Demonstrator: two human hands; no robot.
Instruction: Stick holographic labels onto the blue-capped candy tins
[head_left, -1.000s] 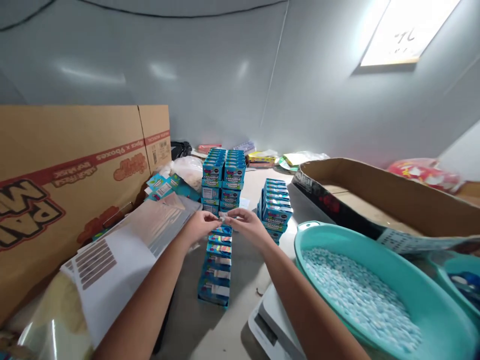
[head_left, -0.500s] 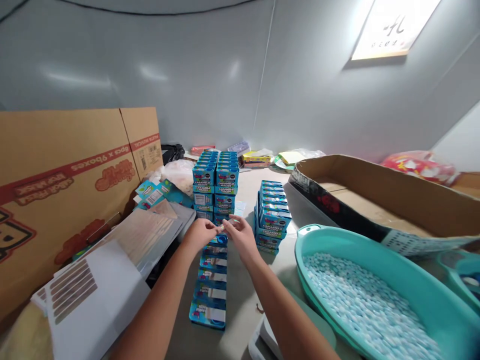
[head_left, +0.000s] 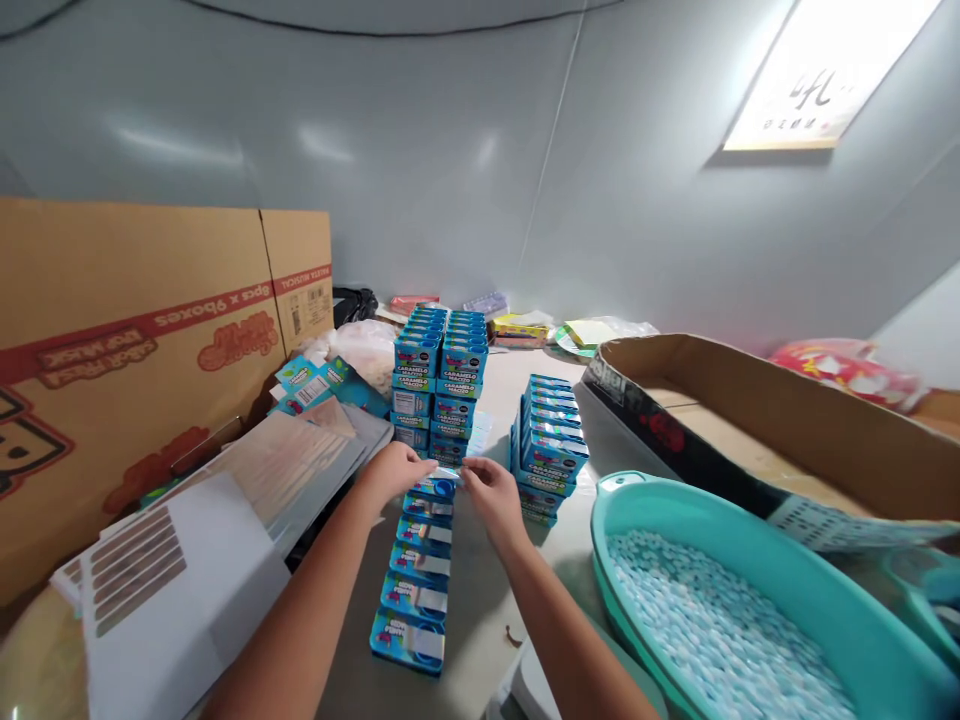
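Observation:
A row of small blue candy boxes [head_left: 409, 640] runs along the table toward the back. Over the far end of that row, my left hand [head_left: 397, 470] and my right hand [head_left: 489, 492] face each other with fingertips pinched. Between them stretches a narrow, shiny, clear sticker [head_left: 448, 471], one end at each hand, just above the farthest box [head_left: 435, 488]. Pale patches mark several boxes in the row. Right behind my hands rise tall stacks of the same boxes [head_left: 461, 365]; a lower stack [head_left: 555, 455] stands to the right of my right hand.
Sheets with strip-shaped stickers [head_left: 139, 570] lie at left before a large carton [head_left: 150, 300]. A turquoise basin [head_left: 622, 500] of wrapped candies stands at right, a shallow cardboard tray [head_left: 697, 480] behind it. A white device [head_left: 529, 690] sits by my right forearm.
The sticker now spans flatter between my hands, which have lowered slightly and moved a little apart over the far box. The camera view has shifted slightly.

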